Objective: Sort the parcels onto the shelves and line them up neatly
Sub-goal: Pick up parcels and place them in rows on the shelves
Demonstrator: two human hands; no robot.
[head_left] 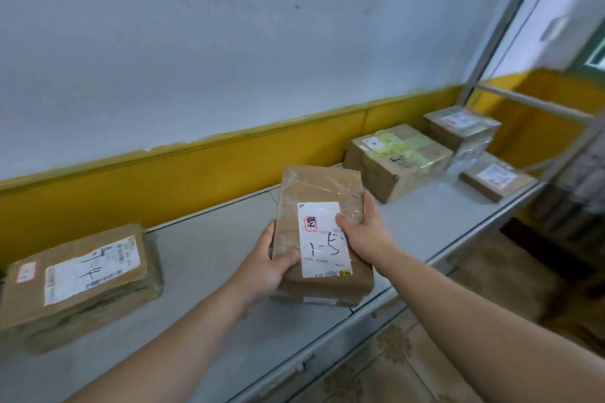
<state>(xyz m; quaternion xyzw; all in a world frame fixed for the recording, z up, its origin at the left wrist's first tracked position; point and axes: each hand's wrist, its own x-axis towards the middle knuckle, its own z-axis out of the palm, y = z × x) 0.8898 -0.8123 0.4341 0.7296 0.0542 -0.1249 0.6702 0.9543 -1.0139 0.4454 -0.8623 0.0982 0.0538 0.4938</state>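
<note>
I am standing at the grey metal shelf [203, 249], smooth and flat, and judging the sorting to be roughly midway. Four parcels are already lying on it, with wide gaps between them, so the lining-up looks largely undone.

The biggest, a broad flat cardboard parcel [78, 275] with a long white label, is sitting to the left of the parcel I am holding. That parcel in my hands [320, 232] is a flat brown oblong wrapped in glossy, wrinkled clear tape, with a white label hand-marked in black. It is lying lengthwise over the middle of the shelf, its near end at the front edge; I cannot tell whether it is fully resting.

To its far right are a squat box [397, 162] crossed with pale yellowish tape, then a tape-wrapped carton [461, 127], then a thin labelled packet [497, 180].

My left hand [265, 268] is gripping the near left edge, thumb on top. My right hand [363, 232] is clasping the right edge, thumb pressing by the label.
</note>
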